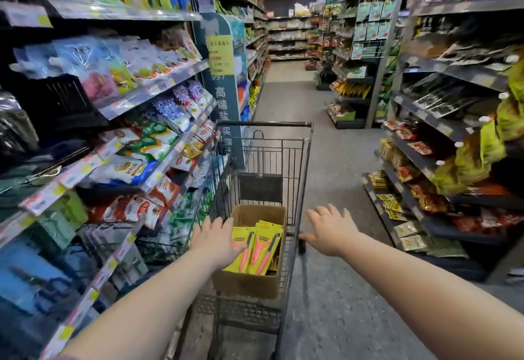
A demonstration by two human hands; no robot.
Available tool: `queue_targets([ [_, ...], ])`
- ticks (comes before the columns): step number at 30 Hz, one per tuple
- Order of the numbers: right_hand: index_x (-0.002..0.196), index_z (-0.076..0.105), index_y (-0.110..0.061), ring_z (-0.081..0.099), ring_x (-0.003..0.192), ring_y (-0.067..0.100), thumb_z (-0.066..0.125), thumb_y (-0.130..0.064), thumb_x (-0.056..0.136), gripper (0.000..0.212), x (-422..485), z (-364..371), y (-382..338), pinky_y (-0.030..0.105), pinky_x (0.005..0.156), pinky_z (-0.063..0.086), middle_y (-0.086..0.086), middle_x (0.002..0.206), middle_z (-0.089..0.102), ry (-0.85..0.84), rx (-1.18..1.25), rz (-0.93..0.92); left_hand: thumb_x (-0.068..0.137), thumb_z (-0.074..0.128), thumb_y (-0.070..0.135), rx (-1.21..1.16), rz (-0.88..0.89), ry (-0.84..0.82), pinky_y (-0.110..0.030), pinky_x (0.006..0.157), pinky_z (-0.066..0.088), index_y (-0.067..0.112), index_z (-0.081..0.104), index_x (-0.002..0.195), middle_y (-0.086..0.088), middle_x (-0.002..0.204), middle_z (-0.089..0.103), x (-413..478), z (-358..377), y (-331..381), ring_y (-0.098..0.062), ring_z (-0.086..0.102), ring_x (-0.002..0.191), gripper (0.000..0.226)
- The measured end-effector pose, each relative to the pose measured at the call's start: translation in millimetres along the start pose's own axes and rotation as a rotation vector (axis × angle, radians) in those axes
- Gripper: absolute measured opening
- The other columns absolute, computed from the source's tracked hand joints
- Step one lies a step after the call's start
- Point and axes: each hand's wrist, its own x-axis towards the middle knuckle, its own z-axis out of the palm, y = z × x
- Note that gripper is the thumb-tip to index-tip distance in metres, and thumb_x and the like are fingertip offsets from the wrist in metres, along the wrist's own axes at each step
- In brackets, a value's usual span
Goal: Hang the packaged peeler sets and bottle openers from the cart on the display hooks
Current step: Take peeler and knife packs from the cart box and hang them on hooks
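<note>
Supermarket shelves (pixel 147 90) crowded with pouches run close along the left of a narrow aisle, and the grey floor (pixel 340 161) stretches ahead to more racks. Between them stands the wire cart (pixel 263 124), with a cardboard box (pixel 249 283) in its basket. The yellow peeler packs (pixel 255 246) stand leaning in that box, several pressed together; no bottle openers can be picked out, and no hook meant for these packs is clear in view

The left hand (pixel 215 240) lies over the near left corner of the box with straight fingers, covering the edge of the packs and holding nothing. The right hand (pixel 330 232) is spread wide beside the cart's right rim, thumb near a dark handle end (pixel 302 242), also holding nothing

The likely trouble is the grab itself: the packs are slick and stacked tight, so a flat hand may lift two or three at once and let one slide to the floor. A push on the rim could roll the cart away from the reach. The left forearm passes just beside the shelf edges, so a careless swing could knock pouches down
</note>
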Motion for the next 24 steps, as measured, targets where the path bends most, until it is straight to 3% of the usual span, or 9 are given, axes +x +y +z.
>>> queue_targets([
  [13,0.145,0.023,-0.019,0.015,0.142,0.033,0.039,-0.054,0.091,0.067,155,43,2,0.058,0.111,0.014,0.009,0.151,0.027,-0.121,0.025,0.017,0.085,0.034,0.070,0.058,0.065,-0.148,-0.054,0.114,0.012,0.018,0.009,0.150,-0.008,0.158,0.016,165,48,-26,-0.036,0.008,0.145,0.087],
  [24,0.144,0.026,-0.019,0.019,0.140,0.034,0.042,-0.058,0.088,0.070,290,102,19,0.057,0.111,0.015,0.009,0.148,0.031,-0.242,0.035,-0.136,0.085,0.033,0.069,0.008,-0.100,-0.261,-0.052,0.115,0.016,0.021,0.012,0.150,-0.007,0.158,0.017,261,94,-22,-0.032,0.008,0.145,0.083],
])
